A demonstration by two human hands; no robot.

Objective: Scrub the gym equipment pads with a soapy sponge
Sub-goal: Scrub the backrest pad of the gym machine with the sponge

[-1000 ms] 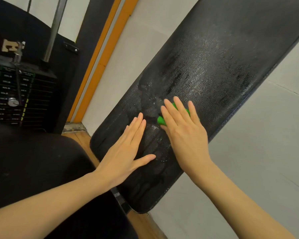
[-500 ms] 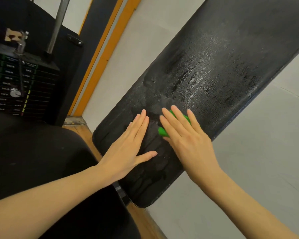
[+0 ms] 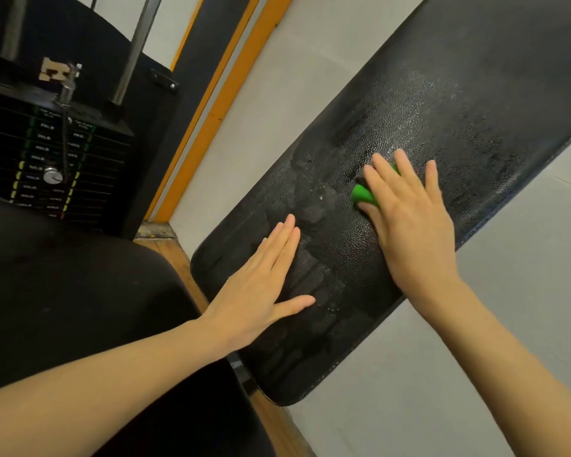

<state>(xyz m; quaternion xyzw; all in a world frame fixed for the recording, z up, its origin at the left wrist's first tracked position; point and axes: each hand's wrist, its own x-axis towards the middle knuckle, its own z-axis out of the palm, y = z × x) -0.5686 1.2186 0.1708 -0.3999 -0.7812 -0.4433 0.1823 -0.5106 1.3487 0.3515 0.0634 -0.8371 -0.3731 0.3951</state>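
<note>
Scrubbing in progress on the long black pad (image 3: 442,127), slanted from lower left to upper right. Right hand (image 3: 412,222) flat on the green sponge (image 3: 363,194), fingers straight and spread, palm pressing down; not a pinch or a curl, only a corner of green showing beside the thumb and a sliver between two fingers. Sponge near the middle of the pad's width, closer to the rounded lower end than to the far upper end. Left hand (image 3: 261,285) laid flat on the pad near its left edge, fingers together, thumb out, holding nothing, apparently steadying the cushion.

Compared with half a second back: sponge and right hand shifted up the pad and toward its right edge, away from the left hand, now well apart from it. Left hand in much the same spot. Wet streaks and beaded droplets covering the lower end and middle; upper stretch looking drier. Judged from that, lower end largely done, stroke heading for untreated vinyl further up.

Beyond the pad's left edge: weight stack (image 3: 50,159) with its selector pin, and an orange-trimmed wall strip (image 3: 211,120).
</note>
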